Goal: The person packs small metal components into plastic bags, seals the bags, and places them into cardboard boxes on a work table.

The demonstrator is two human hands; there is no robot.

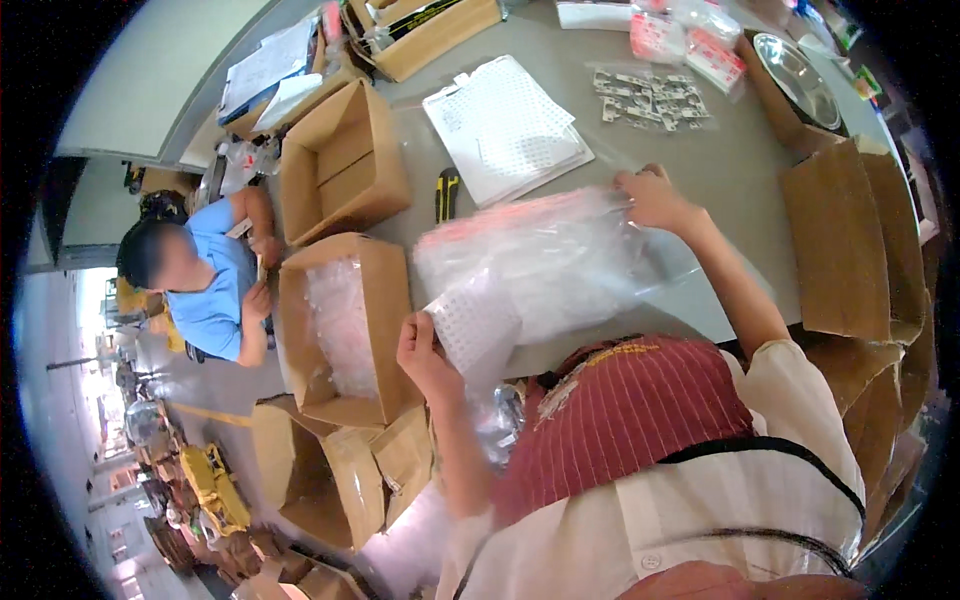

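A thick stack of clear plastic zip bags (570, 265) with reddish top edges lies on the table in front of me, partly blurred. At its left corner, my left hand (430, 355) pinches the edge of a white sheet of small printed labels (472, 322), which overlaps the bags. My right hand (658, 200) is at the stack's upper right end, its fingers curled on the edge of a plastic bag; its grip is partly blurred. Beyond the stack lie a pile of white printed sheets (510, 130) and a black-and-yellow utility knife (447, 195).
Left of the stack stand a cardboard box (395, 345) holding clear bags and another open box (385, 165). A bag of metal parts (655, 98) lies far right, near a steel bowl (800, 75). Cardboard (845, 240) stands at right. A co-worker in blue (215, 275) sits at left.
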